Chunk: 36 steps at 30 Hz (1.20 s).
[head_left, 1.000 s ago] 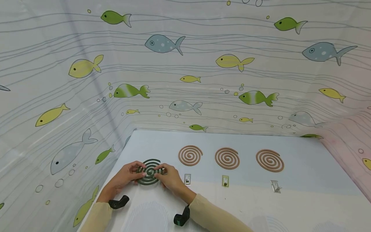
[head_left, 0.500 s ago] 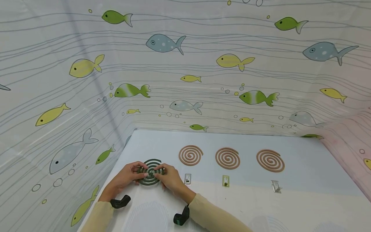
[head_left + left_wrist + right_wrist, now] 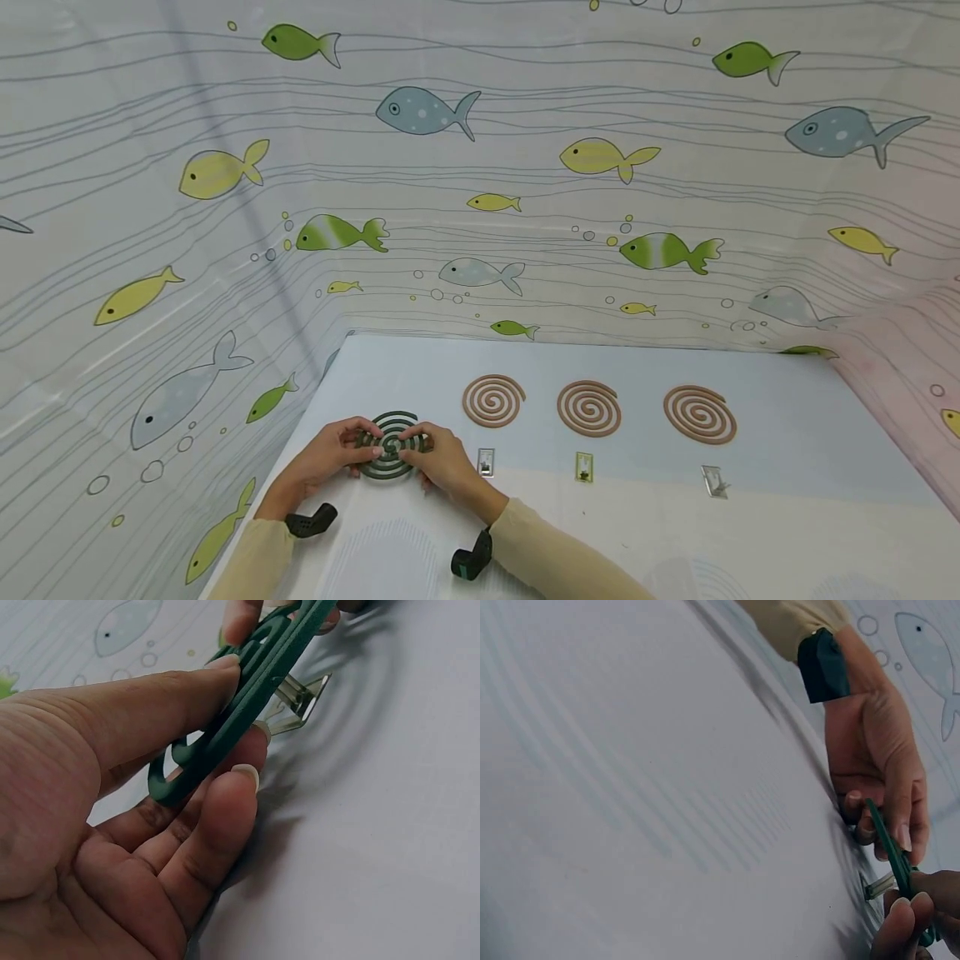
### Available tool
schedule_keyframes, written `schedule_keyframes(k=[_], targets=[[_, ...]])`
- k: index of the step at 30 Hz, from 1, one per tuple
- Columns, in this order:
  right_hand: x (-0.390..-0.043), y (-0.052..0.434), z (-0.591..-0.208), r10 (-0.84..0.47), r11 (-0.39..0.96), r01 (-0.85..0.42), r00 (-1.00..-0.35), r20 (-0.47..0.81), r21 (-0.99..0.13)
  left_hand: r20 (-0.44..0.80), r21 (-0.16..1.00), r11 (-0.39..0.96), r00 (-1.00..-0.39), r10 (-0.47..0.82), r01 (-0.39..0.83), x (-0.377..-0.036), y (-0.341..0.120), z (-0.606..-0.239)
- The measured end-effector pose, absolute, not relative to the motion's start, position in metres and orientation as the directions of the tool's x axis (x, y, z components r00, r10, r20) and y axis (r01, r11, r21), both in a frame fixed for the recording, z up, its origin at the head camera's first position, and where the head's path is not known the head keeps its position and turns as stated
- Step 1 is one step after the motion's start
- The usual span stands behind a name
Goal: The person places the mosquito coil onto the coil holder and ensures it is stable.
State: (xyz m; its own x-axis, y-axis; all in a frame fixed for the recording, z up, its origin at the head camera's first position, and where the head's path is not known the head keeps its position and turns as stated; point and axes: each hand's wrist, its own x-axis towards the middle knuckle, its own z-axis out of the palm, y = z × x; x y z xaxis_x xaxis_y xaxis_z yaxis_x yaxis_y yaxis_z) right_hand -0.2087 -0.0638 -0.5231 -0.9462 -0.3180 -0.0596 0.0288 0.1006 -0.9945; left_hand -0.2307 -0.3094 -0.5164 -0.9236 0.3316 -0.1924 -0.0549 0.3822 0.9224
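A green mosquito coil (image 3: 391,447) is held flat between both hands at the table's left. My left hand (image 3: 330,454) pinches its left side, thumb on top and fingers beneath, as the left wrist view shows. The right hand (image 3: 446,462) pinches the opposite side; in the right wrist view only its fingers (image 3: 900,922) appear, at the lower corner. Below the coil, a small metal coil stand (image 3: 304,705) rests on the table, its upright part reaching up to the coil's underside near the middle. Shadows of the coil rings fall on the white surface.
Three brown mosquito coils (image 3: 492,402) (image 3: 589,409) (image 3: 699,415) lie in a row to the right. In front of each is a small metal stand (image 3: 486,463) (image 3: 584,468) (image 3: 714,482). Fish-patterned sheeting (image 3: 555,108) walls the table (image 3: 817,433) at the back and sides.
Over the last second the green coil shifts very slightly to the right with both hands still gripping it. The brown coils and their stands stay put.
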Motion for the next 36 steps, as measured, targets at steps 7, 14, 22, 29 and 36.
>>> schedule_keyframes(k=[7, 14, 22, 29, 36], targets=[[-0.209, -0.062, -0.523, -0.325, 0.093, 0.038, -0.943, -0.066, -0.995, -0.188, 0.921, 0.386, -0.930, 0.316, -0.055, -0.230, -0.309, -0.516], [-0.211, -0.058, -0.520, -0.323, 0.093, 0.025, -0.945, -0.054, -0.995, -0.174, 0.921, 0.387, -0.933, 0.314, -0.042, -0.229, -0.311, -0.513], [-0.214, -0.054, -0.518, -0.311, 0.115, 0.010, -0.949, -0.046, -0.993, -0.165, 0.916, 0.399, -0.941, 0.296, -0.035, -0.228, -0.313, -0.509], [-0.216, -0.050, -0.518, -0.295, 0.133, -0.002, -0.955, -0.038, -0.991, -0.155, 0.909, 0.414, -0.956, 0.251, -0.039, -0.227, -0.316, -0.507], [-0.221, -0.045, -0.514, -0.285, 0.131, -0.023, -0.959, -0.015, -0.991, -0.140, 0.912, 0.408, -0.962, 0.235, -0.033, -0.225, -0.318, -0.501]])
